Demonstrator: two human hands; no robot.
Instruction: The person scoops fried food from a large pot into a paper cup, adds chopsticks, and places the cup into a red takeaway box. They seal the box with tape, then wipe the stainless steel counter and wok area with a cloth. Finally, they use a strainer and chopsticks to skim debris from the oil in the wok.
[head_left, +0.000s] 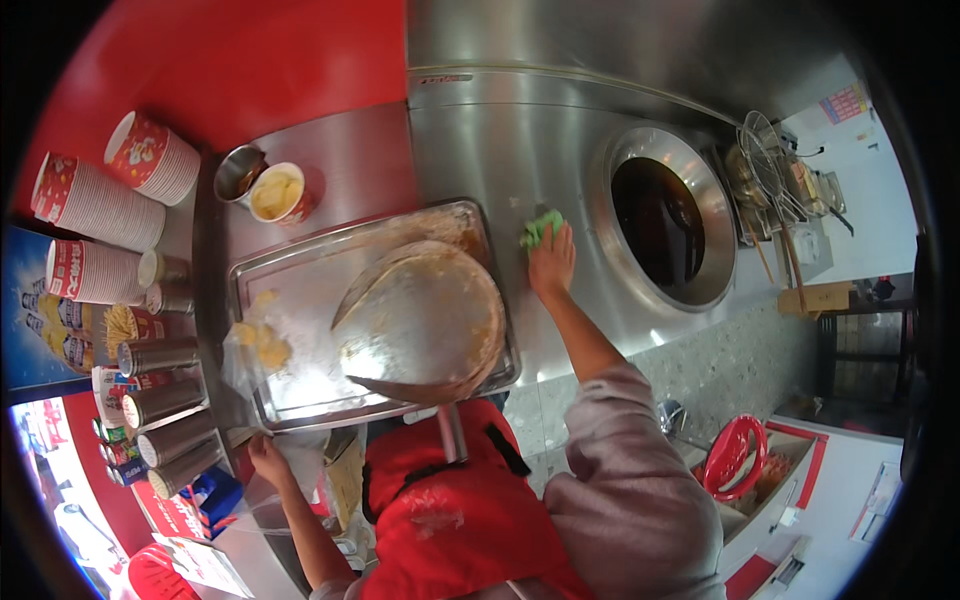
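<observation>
My right hand (553, 259) presses a crumpled green cloth (541, 229) against the stainless steel counter (480, 161). It lies between a metal tray (300, 300) on its left and a round fryer basin (720, 225) of dark oil (651, 225) on its right. A large steel scoop or pan (427, 322) with a residue-streaked rim rests on the tray, its handle (451, 433) towards me. Pale yellow food pieces (262, 345) and a clear plastic bag (240, 364) are at the tray's left end. My left hand (268, 461) is curled near the counter's left edge; its grip is unclear.
Paper cup stacks (101, 206) and metal shakers (159, 356) line the left side. A steel bowl (238, 172) and a food-filled paper cup (279, 195) stand behind the tray. Wire strainers (761, 150) sit beyond the fryer. A red-handled scoop (735, 457) lies over a bin at lower right.
</observation>
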